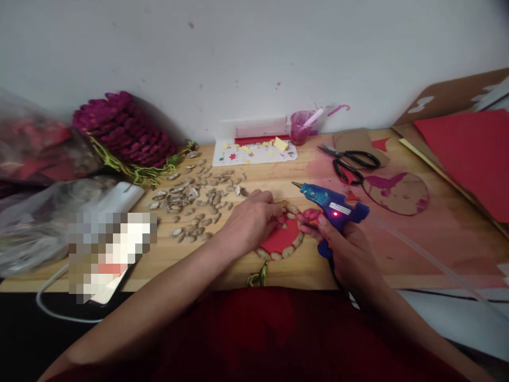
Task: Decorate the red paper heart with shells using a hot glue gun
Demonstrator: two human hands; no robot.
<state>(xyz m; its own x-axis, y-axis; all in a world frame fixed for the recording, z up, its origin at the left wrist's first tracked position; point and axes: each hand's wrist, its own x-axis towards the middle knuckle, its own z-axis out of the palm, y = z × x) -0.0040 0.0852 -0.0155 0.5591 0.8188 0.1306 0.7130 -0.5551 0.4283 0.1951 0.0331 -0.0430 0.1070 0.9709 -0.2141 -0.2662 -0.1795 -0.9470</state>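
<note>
A red round disc point(280, 240), edged with a ring of peanut shells point(292, 251), lies in front of me. My left hand point(254, 218) bends over its upper left part, fingertips pinched together at the disc; what is between them is hidden. My right hand point(338, 239) grips a blue hot glue gun point(328, 204), its nozzle pointing left and a red light lit on its body. The fingertips of this hand also reach the disc's right rim. Loose peanut shells point(194, 199) are spread left of the disc.
Black-handled scissors point(350, 162) and a paint-stained cardboard circle point(397, 193) lie to the right, near red sheets point(469, 154). Behind are a white tray of stars point(254, 155) and a pink cup point(300, 127). A purple shell-covered basket point(127, 130), plastic bags point(43, 212) and a phone point(115, 254) are left.
</note>
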